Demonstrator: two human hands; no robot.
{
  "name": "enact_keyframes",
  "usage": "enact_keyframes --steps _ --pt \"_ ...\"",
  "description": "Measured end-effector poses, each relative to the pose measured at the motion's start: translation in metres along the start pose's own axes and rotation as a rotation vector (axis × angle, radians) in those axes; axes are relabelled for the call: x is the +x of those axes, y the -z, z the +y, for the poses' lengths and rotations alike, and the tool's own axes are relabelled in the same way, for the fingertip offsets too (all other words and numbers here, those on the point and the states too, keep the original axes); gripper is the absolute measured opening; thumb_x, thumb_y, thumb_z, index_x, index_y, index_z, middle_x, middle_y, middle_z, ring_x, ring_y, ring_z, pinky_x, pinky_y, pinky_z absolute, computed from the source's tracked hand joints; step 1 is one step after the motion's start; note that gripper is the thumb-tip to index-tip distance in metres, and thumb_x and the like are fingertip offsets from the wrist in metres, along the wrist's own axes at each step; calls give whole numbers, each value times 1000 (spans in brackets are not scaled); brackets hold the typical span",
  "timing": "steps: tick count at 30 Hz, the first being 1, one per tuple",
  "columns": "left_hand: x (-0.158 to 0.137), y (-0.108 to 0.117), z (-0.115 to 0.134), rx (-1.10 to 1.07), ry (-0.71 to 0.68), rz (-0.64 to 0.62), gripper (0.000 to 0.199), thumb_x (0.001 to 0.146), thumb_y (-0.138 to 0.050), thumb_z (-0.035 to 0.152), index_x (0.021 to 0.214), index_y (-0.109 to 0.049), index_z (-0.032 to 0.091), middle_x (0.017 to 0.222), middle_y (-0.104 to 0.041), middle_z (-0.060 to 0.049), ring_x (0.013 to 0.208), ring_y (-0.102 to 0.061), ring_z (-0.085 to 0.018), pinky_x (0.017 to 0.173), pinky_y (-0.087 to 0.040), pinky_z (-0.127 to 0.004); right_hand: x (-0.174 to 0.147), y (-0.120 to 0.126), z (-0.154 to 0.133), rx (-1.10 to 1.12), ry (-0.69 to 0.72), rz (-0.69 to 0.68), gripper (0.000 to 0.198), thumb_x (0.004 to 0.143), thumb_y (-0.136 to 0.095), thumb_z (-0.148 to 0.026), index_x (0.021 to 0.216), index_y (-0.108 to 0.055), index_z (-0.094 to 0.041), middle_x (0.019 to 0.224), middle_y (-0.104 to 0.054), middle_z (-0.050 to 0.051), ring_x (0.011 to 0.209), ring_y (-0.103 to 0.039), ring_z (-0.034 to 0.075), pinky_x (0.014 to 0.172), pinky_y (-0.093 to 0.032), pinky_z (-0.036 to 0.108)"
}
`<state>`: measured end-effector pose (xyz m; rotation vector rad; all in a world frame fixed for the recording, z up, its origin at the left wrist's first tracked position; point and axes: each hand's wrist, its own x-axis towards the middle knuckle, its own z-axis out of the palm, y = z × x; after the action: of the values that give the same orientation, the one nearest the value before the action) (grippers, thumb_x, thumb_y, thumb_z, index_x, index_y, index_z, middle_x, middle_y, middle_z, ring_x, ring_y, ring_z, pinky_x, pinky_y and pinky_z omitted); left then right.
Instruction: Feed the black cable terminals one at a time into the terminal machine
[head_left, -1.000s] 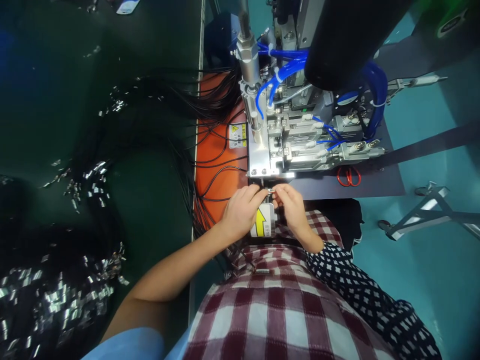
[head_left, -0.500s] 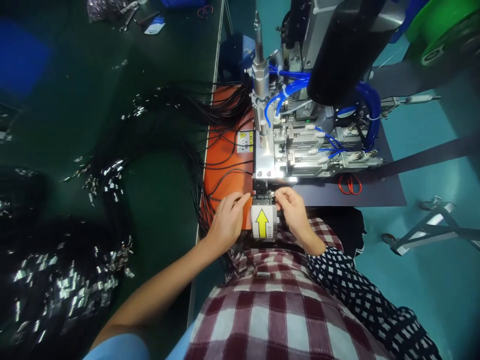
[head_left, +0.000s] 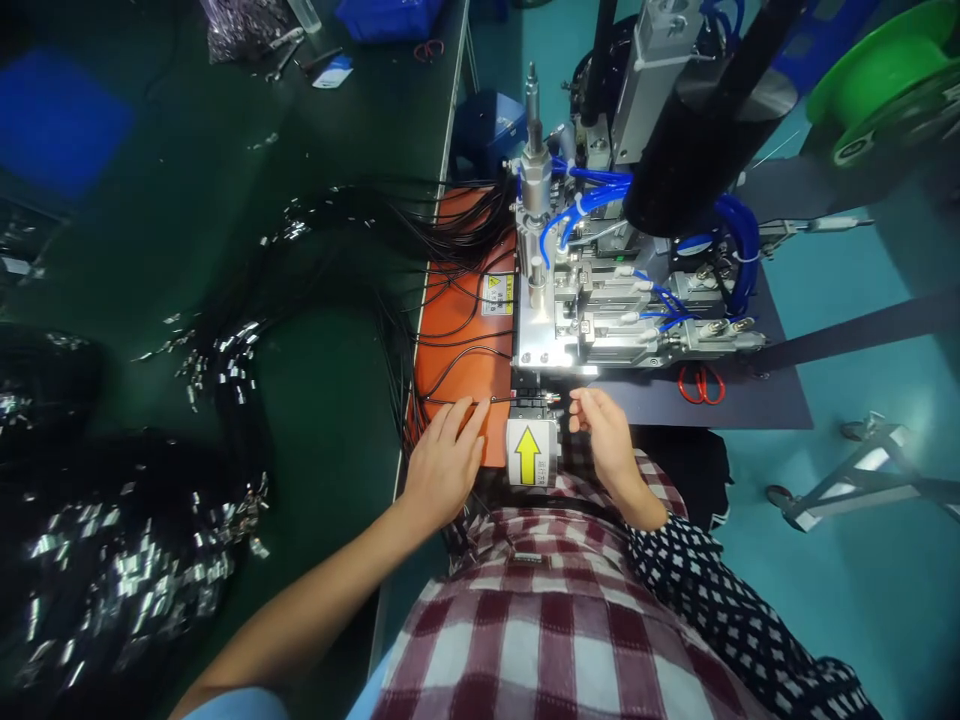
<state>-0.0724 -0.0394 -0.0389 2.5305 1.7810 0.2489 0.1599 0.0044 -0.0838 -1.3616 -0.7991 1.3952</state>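
A black cable [head_left: 501, 400] runs across the front end of the machine's track, and its metal connector tip [head_left: 551, 398] sticks out on the right. My left hand [head_left: 444, 455] lies with fingers stretched out on the orange board [head_left: 457, 376], its fingertips beside the cable; whether they touch it I cannot tell. Just right of the connector tip is my right hand [head_left: 606, 440], fingers curled together, with nothing visible in them and a small gap to the tip. Between the hands sits a cover with a yellow arrow [head_left: 528, 456].
The metal machine [head_left: 540, 335] with blue air hoses [head_left: 600, 190] stands directly ahead. A black cylinder [head_left: 679, 150] hangs over it. Red-handled scissors [head_left: 701, 385] lie to the right. Bundles of black cables [head_left: 232, 350] cover much of the dark green table [head_left: 322, 430]. A green reel [head_left: 885, 80] is far right.
My right hand has moved right, away from the connector tip. My left hand has let go of the cable and spread out, shifting slightly left and down. The view has shifted a little.
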Motion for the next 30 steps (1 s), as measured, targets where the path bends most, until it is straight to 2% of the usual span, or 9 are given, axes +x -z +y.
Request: enact_keyframes --steps 3,8,11,14,16,19,24,26,30 --pt "13 0 -2 -27 7 3 45 99 -40 23 143 -47 16 136 -54 -16 124 -49 -30 104 -46 -46 -3 10 2 -23 7 46 32 84 -65 -49 87 -65 -18 72 -57 -3 56 -51 10 58 -41 25" --pt "61 -5 -8 -75 35 13 45 99 -38 23 140 -48 10 140 -51 -18 129 -46 -31 104 -47 -47 -8 15 2 -13 1 61 28 84 -66 -46 87 -65 -18 71 -56 -3 57 -50 10 59 -40 26" --pt "76 4 -16 -139 22 -24 44 98 -36 20 140 -46 11 143 -49 -18 132 -45 -30 104 -47 -45 -13 16 -3 -16 11 67 27 84 -67 -46 86 -64 -19 69 -55 -3 57 -49 10 59 -40 25" --pt "66 31 -28 -287 -88 -119 41 97 -34 15 135 -50 17 141 -49 -13 122 -55 -21 96 -51 -34 -19 21 -9 -33 16 88 26 84 -68 -44 85 -64 -19 68 -55 -3 57 -49 11 58 -40 25" --pt "52 52 -37 -348 -282 -303 36 95 -34 9 119 -59 20 127 -57 -9 110 -59 -16 91 -51 -28 -23 27 -12 -27 15 100 24 84 -69 -43 86 -65 -20 70 -55 -3 58 -49 10 58 -40 25" --pt "33 73 -47 -182 -416 -445 27 91 -41 6 101 -63 19 106 -62 -7 103 -59 -20 92 -47 -34 -28 32 -16 -11 4 94 21 85 -68 -41 87 -65 -20 72 -56 -3 59 -49 10 59 -39 25" --pt "22 71 -56 -6 -508 -466 31 86 -43 1 102 -63 18 90 -61 -6 90 -58 -21 89 -48 -37 -31 28 -22 0 6 48 18 87 -67 -39 87 -65 -21 73 -55 -3 59 -48 10 60 -39 26" --pt "21 69 -60 -6 -519 -428 30 86 -45 2 103 -63 19 96 -62 -6 97 -58 -21 98 -46 -39 -33 27 -25 -21 14 34 19 88 -66 -40 87 -65 -21 73 -55 -2 60 -48 11 60 -39 26" --pt "25 74 -73 65 -529 -345 30 86 -47 1 101 -66 19 109 -66 -7 117 -56 -21 119 -30 -45 -36 26 -31 -51 26 25 18 88 -66 -41 87 -64 -22 71 -54 -2 60 -47 12 59 -38 27"
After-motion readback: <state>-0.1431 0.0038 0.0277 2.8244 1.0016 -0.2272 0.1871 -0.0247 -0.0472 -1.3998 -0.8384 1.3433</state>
